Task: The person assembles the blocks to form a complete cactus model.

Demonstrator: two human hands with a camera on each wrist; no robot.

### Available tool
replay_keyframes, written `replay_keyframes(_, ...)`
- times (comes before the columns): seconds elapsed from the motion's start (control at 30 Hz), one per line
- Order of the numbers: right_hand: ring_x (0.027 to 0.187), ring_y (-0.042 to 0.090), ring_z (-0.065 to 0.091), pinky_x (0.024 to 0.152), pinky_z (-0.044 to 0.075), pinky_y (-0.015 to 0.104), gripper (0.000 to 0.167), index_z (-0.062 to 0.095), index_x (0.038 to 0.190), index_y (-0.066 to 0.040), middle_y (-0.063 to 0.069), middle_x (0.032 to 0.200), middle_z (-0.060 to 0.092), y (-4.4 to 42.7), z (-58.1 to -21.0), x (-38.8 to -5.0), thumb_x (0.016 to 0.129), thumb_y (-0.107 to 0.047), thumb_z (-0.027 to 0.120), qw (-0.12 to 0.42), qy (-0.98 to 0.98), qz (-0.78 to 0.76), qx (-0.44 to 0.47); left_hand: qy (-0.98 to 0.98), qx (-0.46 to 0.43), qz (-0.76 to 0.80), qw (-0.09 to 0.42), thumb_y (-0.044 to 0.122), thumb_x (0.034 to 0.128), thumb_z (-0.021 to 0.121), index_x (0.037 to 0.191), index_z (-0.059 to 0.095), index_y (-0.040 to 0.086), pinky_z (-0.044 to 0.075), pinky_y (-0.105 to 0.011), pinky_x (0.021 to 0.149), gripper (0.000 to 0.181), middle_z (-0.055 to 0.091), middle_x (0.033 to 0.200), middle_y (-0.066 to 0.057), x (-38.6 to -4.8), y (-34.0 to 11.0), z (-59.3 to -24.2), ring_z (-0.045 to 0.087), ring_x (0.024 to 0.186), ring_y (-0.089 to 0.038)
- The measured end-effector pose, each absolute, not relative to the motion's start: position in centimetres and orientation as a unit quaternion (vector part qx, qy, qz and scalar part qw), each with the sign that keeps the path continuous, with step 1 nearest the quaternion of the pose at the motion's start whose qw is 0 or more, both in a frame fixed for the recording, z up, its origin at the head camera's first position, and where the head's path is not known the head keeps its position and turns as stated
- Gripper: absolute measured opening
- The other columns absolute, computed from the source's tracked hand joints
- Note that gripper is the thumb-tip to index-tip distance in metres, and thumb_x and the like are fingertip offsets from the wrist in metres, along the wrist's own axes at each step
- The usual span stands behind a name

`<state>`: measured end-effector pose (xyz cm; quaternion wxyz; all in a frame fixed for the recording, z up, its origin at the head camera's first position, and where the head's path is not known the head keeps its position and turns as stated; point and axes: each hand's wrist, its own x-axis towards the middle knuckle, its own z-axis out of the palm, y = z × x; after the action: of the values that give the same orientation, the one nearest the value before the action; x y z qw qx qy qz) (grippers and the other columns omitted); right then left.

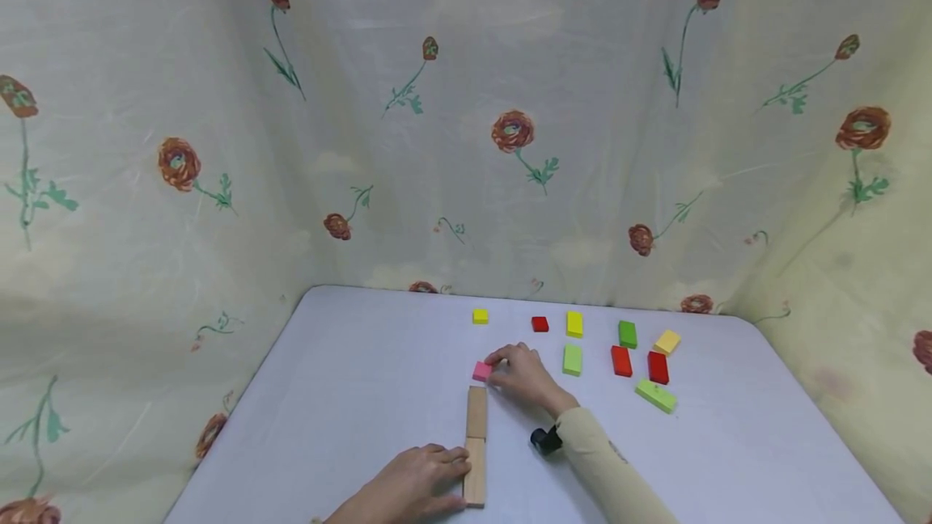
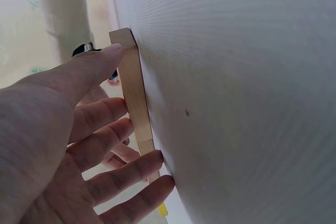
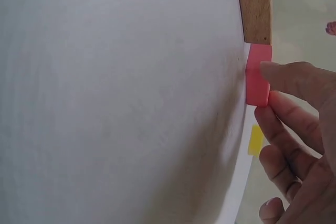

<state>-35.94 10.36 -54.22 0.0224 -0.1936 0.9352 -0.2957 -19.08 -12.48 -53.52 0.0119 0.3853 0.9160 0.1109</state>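
The pink block [image 1: 481,371] is resting on the counter [image 1: 349,370], just beyond the farther wooden block [image 1: 476,412], which is meeting the nearer wooden block [image 1: 476,483] end to end. Of the hands, the right hand [image 1: 526,376] is gripping the pink block between thumb and fingertips, its other fingers bending loosely. The left hand [image 1: 418,477] is lying alongside the nearer wooden block, fingers extended and spread, thumb touching near its near end; it is not clasping anything.

In the left wrist view, fingers are covering much of the farther wooden block. In the right wrist view, the frame edge is cutting off the right hand; whether pink and wood are touching is hard to tell. A black device [image 1: 546,441] is jutting from the right wrist by a pale sleeve [image 1: 615,467]. Beyond, 9 other coloured blocks [image 1: 572,360] are lying scattered.
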Motion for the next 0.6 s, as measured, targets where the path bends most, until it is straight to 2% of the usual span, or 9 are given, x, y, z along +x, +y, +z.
replay_keyframes(0.2, 0.102, 0.016, 0.048, 0.087, 0.036, 0.036, 0.024, 0.072, 0.107, -0.024, -0.006, 0.108, 0.066, 10.26, -54.31, -35.74, 0.083, -0.027, 0.075, 0.045, 0.935, -0.293, -0.195, 0.915, 0.39, 0.108, 0.003, 0.052, 0.0931, 0.055, 0.127, 0.064, 0.018, 0.053, -0.032, 0.088, 0.048, 0.062, 0.131, 0.004, -19.11, -12.51, -53.6, 0.062, 0.112, -0.015)
replay_keyframes(0.6, 0.103, 0.016, 0.048, 0.087, 0.036, 0.038, 0.024, 0.071, 0.11, -0.021, -0.004, 0.11, 0.065, 10.15, -54.18, -35.25, 0.086, -0.023, 0.07, 0.044, 0.933, -0.28, -0.22, 0.915, 0.388, 0.107, 0.012, 0.052, 0.0935, 0.054, 0.128, 0.063, 0.017, 0.052, -0.032, 0.09, 0.05, 0.061, 0.133, 0.003, -19.19, -12.47, -53.61, 0.061, 0.114, -0.015)
